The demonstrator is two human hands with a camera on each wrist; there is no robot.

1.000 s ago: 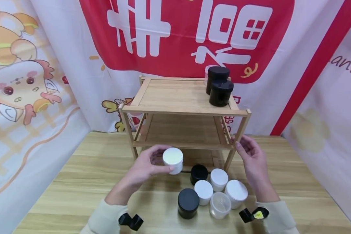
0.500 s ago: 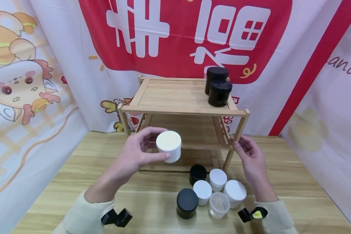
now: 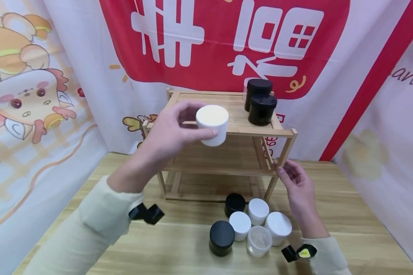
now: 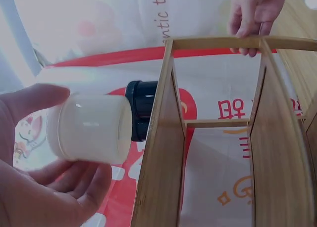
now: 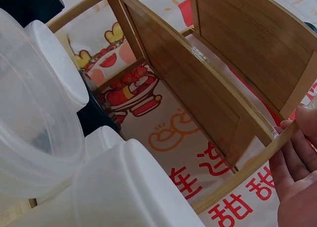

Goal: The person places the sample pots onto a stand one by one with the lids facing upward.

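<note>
The left hand (image 3: 173,128), thumb on one side and curled fingers on the other, grasps a white jar (image 3: 212,126) upright in the air by the front edge of the wooden rack (image 3: 254,131); in the head view the jar covers parts of its fingers, while the left wrist view shows several fingertips bent against its side and the jar's base apart from the top board. The hand and forearm hide much of the board's left part and most of the left front post. The right hand (image 3: 297,183) grips the right front post, thumb in front; its other fingertips are partly lost behind the wood, and the right wrist view cuts that hand off at the edge. On the board's right side, a front black jar (image 3: 262,110) covers the lower part of a rear black jar (image 3: 258,91), and a clear container (image 3: 246,86) behind them is mostly hidden. On the table (image 3: 172,244), a small black jar (image 3: 234,205) and three white-lidded jars (image 3: 240,226) cluster with a clear tub (image 3: 259,241) and a large black jar (image 3: 221,238); they block part of the rack's foot. Both sleeves run out of the head view, and the red banner (image 3: 220,72) is cropped at the top.
</note>
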